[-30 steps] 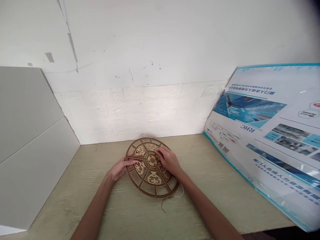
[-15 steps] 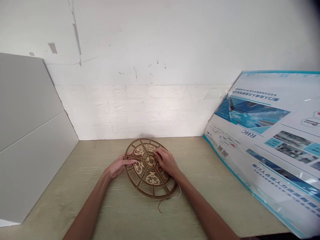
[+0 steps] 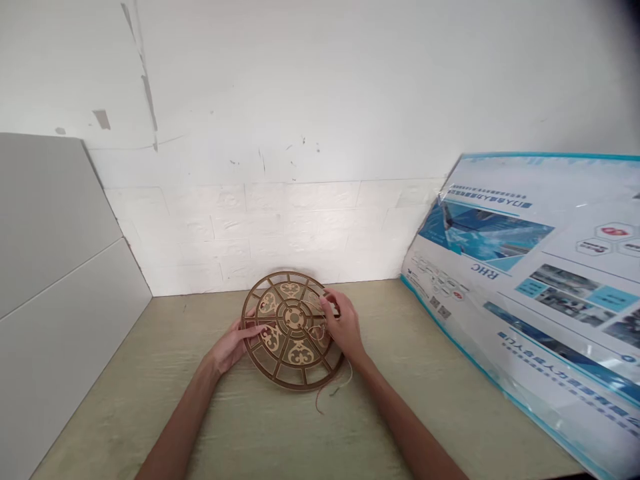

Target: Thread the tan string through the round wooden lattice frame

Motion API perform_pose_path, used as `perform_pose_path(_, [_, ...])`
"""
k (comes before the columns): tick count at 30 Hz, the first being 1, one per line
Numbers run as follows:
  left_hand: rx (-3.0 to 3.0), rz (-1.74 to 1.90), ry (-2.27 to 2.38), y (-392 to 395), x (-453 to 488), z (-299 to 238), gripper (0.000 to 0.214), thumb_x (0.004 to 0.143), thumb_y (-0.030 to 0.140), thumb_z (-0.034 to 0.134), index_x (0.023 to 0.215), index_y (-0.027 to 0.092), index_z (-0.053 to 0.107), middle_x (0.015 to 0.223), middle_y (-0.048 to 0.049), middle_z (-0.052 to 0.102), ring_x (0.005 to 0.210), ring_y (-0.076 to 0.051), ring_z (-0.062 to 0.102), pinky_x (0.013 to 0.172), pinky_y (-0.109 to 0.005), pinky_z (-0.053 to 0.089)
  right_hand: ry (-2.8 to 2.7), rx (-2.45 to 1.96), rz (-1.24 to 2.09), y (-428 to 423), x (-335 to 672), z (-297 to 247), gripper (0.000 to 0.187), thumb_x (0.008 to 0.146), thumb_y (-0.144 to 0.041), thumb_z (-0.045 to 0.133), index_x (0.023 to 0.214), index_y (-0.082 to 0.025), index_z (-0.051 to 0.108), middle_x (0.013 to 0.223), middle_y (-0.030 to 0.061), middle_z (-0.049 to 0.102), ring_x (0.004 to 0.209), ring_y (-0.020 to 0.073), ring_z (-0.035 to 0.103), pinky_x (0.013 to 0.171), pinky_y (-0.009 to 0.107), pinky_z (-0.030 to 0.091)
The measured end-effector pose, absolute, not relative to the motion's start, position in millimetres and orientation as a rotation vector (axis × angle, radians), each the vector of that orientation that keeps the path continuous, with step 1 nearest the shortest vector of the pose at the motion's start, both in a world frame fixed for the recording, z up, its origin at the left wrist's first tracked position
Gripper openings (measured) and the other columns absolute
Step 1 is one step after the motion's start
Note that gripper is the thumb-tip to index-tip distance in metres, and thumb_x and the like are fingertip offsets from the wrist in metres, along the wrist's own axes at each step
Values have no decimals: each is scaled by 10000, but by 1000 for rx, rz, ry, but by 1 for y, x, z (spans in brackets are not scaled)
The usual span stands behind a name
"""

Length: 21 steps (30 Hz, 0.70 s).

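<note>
A round brown wooden wheel [image 3: 295, 319] with an open rim, spokes and pale scrollwork panels is tilted up above the table. On its left edge my left hand [image 3: 231, 345] is closed, the thumb over the front of the rim and the fingers behind. My right hand [image 3: 345, 325] is at the right side of the wheel, thumb and forefinger pinched together in front of a panel; what is between them is too small to make out. Below the lower right rim hang a thin reddish wire [image 3: 317, 402] and a whitish wire [image 3: 345, 383].
The wheel is over a greenish wooden table [image 3: 260, 440]. Behind stands a white brick-patterned wall [image 3: 295, 227]. Grey panels [image 3: 60, 320] border the left side, and a printed poster board [image 3: 500, 293] with a blue edge leans along the right.
My right hand has drawn back from the hub to the right, towards the rim, uncovering more of the wheel. The left hand keeps its grip. The view has shifted slightly.
</note>
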<state>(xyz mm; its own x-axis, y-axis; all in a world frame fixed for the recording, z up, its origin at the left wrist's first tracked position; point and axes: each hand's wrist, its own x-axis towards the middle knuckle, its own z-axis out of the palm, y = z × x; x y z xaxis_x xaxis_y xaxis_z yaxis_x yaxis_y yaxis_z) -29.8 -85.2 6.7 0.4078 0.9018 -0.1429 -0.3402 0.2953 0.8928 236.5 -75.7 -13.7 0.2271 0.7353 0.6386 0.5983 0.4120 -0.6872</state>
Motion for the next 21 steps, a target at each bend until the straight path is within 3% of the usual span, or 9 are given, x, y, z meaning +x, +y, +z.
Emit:
perform_pose_path(5, [861,1008,703,-83,-31,4,667,753,110,726,1368,182,478,1221,-134,642,1068,-225,633,963,-331,472,-1044,-1337,514,-69,245,-16,539,763,-552,613,1157,-189,545,999,96,642,907,242,617,734,360,528])
perform_pose_path(10, [844,1010,717,-87,-30,10,725,733,85,733,1386,198,439,1218,-113,649,1069,-213,635,971,-323,464,-843,-1065,1058,-71,242,-17,520,641,-452,759,1072,-229,574,795,14,700,705,191,666,630,300,548])
perform_pose_path(16, [782,969,655,-87,-34,14,445,833,293,653,1236,131,553,1095,-148,695,975,-261,673,875,-365,505,-796,-998,1148,-72,245,-16,498,592,-362,798,1036,-206,637,713,-12,697,591,145,638,529,240,516])
perform_pose_path(21, [753,920,761,-87,-34,18,448,848,348,625,1228,116,576,1038,-134,716,872,-234,696,725,-292,529,-909,-1028,1204,-72,248,-16,447,642,-350,768,1051,-205,663,788,11,704,661,154,649,575,253,524])
